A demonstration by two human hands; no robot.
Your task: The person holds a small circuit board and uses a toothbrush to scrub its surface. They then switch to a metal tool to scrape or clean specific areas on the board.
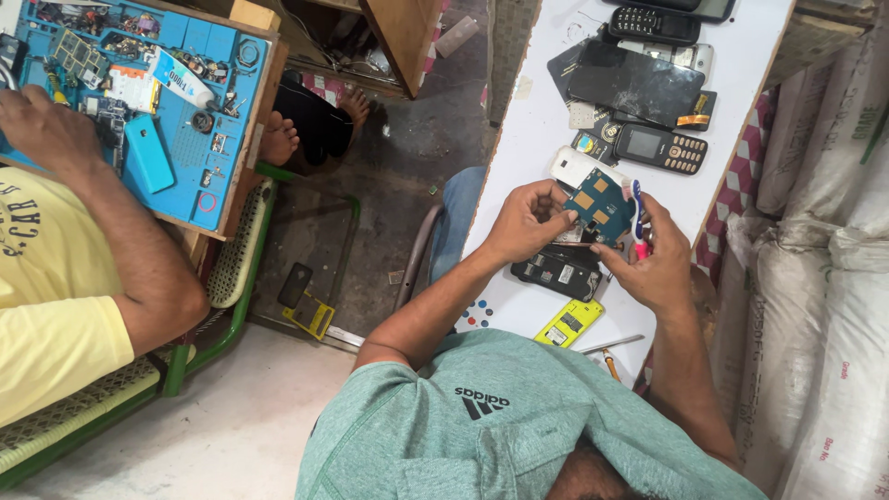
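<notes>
left hand [530, 220] pinching blue circuit board [597, 204] mid-frame over white tabletop [537, 111] | right hand [654, 264] gripping toothbrush [637, 215] against board | phone shell [560, 270] opened, below | brushing apparently underway, reassembly pending

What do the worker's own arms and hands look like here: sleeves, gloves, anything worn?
Both arms are bare from the short sleeves of a green T-shirt down. The left hand and right hand wear no gloves, and no watch, ring or band shows on either wrist or on the fingers that can be seen.
</notes>
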